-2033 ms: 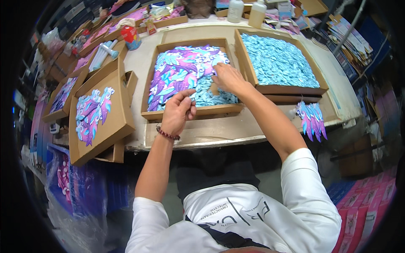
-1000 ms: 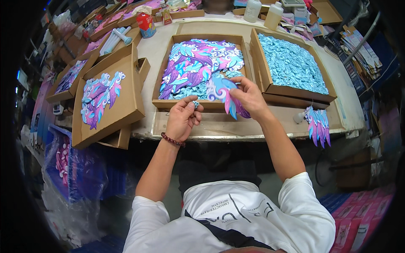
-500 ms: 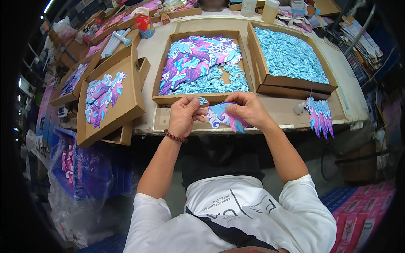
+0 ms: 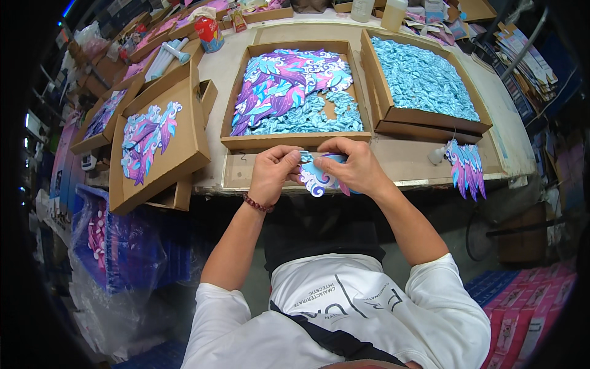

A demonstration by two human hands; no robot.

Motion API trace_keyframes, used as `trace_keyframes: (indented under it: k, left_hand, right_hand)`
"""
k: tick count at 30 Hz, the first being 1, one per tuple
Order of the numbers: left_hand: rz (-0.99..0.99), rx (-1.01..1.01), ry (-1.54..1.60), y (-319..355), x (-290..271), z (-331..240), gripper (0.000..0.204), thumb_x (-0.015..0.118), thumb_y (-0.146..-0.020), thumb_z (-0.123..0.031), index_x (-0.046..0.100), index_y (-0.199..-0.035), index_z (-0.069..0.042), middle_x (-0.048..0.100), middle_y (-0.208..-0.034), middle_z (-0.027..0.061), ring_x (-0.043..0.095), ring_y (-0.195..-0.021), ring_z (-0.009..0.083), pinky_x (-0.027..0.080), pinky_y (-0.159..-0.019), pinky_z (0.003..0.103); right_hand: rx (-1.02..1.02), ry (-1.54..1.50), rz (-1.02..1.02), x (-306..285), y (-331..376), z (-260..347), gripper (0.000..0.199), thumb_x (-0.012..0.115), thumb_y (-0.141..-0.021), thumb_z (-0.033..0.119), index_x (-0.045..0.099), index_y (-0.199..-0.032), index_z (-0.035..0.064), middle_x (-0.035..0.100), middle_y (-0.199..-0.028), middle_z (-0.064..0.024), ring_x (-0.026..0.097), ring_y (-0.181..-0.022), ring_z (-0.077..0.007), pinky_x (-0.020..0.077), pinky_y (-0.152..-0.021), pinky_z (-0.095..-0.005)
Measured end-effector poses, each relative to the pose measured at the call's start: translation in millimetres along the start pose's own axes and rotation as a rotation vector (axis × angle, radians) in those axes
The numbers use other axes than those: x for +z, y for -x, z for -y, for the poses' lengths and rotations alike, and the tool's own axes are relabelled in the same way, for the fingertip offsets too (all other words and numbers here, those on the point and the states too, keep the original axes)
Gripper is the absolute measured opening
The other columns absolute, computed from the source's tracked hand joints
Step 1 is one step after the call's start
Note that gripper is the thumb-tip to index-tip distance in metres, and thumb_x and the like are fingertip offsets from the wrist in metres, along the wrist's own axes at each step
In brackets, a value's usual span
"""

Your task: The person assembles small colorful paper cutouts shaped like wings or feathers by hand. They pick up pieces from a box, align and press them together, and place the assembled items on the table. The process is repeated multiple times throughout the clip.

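Observation:
Between thumb and fingers, my left hand (image 4: 275,172) pinches a small shiny light-blue piece (image 4: 305,157). It looks like the pieces heaped in the boxes; its exact kind is too small to tell. My right hand (image 4: 354,166) grips a flat wing-shaped cutout (image 4: 318,178) printed in blue, white, purple and pink, its curly white edge toward my left hand. The blue piece meets the cutout's upper edge, close to my right fingertips. Just beyond my hands stands a cardboard box (image 4: 295,141) holding a pile of the same cutouts (image 4: 276,86) and loose blue pieces (image 4: 307,117).
Right of it, another cardboard box (image 4: 424,116) is full of blue pieces. Several cutouts (image 4: 465,169) hang over the table's front edge. A tilted box (image 4: 184,161) with cutouts (image 4: 147,141) stands left. Behind are a red can (image 4: 209,34) and a yellowish container (image 4: 394,15).
My hands have come together, bringing the blue piece against the cutout's edge. My right hand has shifted left and turned, covering more of the cutout.

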State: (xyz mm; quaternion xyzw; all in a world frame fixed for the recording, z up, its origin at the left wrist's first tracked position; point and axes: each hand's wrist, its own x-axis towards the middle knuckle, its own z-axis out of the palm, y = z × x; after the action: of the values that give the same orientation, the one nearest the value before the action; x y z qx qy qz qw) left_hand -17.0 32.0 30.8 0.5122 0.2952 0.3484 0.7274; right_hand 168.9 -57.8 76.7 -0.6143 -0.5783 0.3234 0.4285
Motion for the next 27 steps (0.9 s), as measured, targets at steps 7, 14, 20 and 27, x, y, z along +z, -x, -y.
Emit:
trace_keyframes:
  k: [7, 14, 20, 27]
  left_hand:
    - [0.122, -0.046, 0.074, 3, -1, 1, 0.026, 0.061, -0.096, -0.018, 0.065, -0.107, 0.005, 0.069, -0.089, 0.011, 0.068, -0.073, 0.0154, 0.059, -0.061, 0.028]
    - [0.098, -0.029, 0.066, 7, 8, -3, 0.023, 0.061, -0.09, -0.001, 0.062, -0.11, 0.009, 0.069, -0.092, 0.0128, 0.068, -0.077, 0.016, 0.06, -0.07, 0.031]
    - [0.079, -0.008, 0.005, 7, 10, -2, 0.024, 0.061, -0.087, 0.002, 0.062, -0.11, 0.01, 0.068, -0.09, 0.0117, 0.067, -0.078, 0.0139, 0.059, -0.07, 0.028]
    - [0.067, 0.017, -0.059, 4, 8, 5, 0.023, 0.061, -0.087, 0.002, 0.062, -0.109, 0.01, 0.069, -0.089, 0.0114, 0.067, -0.077, 0.0135, 0.058, -0.07, 0.027]
  right_hand:
    - [-0.209, 0.128, -0.121, 7, -5, -16, 0.024, 0.073, -0.082, 0.025, 0.073, -0.094, 0.0038, 0.07, -0.084, -0.0124, 0.068, -0.076, -0.0271, 0.0524, -0.067, -0.0344]
    - [-0.191, 0.185, -0.166, 7, -2, -15, 0.021, 0.072, -0.083, 0.026, 0.073, -0.089, 0.0064, 0.07, -0.083, -0.0098, 0.068, -0.074, -0.027, 0.0522, -0.066, -0.0354]
    - [-0.212, 0.229, -0.183, 7, -1, -15, 0.019, 0.072, -0.083, 0.025, 0.073, -0.088, 0.0067, 0.07, -0.082, -0.0095, 0.068, -0.073, -0.0274, 0.0527, -0.065, -0.0365]
    - [-0.225, 0.278, -0.147, 6, 2, -20, 0.021, 0.074, -0.081, 0.027, 0.073, -0.091, 0.0082, 0.069, -0.082, -0.0086, 0.067, -0.073, -0.0283, 0.0522, -0.064, -0.0382]
